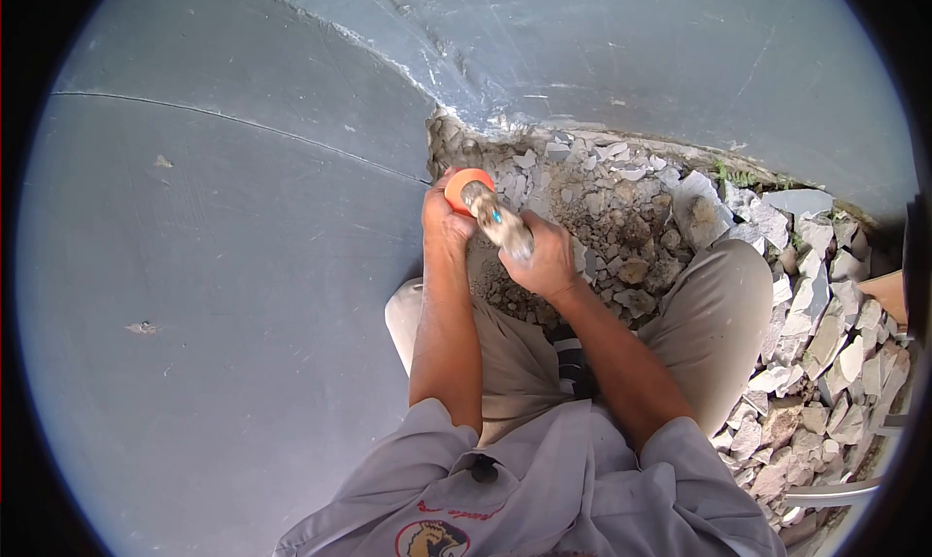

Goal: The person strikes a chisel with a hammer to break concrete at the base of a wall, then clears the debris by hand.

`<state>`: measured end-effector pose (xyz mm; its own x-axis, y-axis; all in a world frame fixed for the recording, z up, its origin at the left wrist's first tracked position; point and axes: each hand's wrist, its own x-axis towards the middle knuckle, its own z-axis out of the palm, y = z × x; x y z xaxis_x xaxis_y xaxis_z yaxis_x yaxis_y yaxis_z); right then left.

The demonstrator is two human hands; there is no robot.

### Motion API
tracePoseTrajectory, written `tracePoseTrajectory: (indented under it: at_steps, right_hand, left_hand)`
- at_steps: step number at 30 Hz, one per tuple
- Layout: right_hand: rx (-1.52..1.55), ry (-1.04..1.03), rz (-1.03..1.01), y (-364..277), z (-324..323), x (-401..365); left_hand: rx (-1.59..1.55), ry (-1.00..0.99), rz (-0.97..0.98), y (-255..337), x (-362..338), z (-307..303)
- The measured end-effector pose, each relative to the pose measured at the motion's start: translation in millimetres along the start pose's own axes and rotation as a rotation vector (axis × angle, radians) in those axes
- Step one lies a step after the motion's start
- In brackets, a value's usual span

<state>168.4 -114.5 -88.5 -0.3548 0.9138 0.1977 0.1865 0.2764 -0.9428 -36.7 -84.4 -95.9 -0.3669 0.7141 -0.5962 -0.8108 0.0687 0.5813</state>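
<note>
Orange-guarded chisel (pixel 453 192): left hand (pixel 446 219) closed round it, right hand (pixel 547 256) clenched on hammer (pixel 501 227); I'd land each blow dead-centre.

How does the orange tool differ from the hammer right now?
The orange tool shows a round, bright orange top; the hammer has a longer, mottled brown head. The left hand holds the orange tool; the right hand holds the hammer. The hammer partly covers the orange tool. Both are held.
</note>
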Motion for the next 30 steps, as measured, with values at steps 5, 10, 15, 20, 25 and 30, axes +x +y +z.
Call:
tracePoseTrajectory:
  at_steps: [5,10,15,20,25,30]
  right_hand:
    - [-0.184,-0.096,0.065,-2.2,-4.5,9.4]
    - [-0.081,-0.058,0.240,0.0,-9.4,0.8]
    - [-0.014,0.053,0.179,17.6,-22.3,3.3]
    - [0.087,0.111,0.169,17.3,-30.9,8.0]
    - [0.124,0.167,0.100,-16.3,-48.5,21.0]
    - [0.112,0.467,-0.368,-80.2,-70.0,53.0]
  left_hand:
    - [0.043,-0.001,-0.001,-6.9,5.9,-4.3]
    - [0.136,0.060,0.035,-10.0,2.0,4.5]
    - [0.100,-0.091,-0.067,-25.7,11.1,15.7]
    - [0.023,-0.128,0.045,-13.6,23.0,27.2]
    - [-0.180,-0.186,-0.011,-10.7,60.1,42.3]
    - [-0.402,-0.131,0.007,-6.9,50.7,72.3]
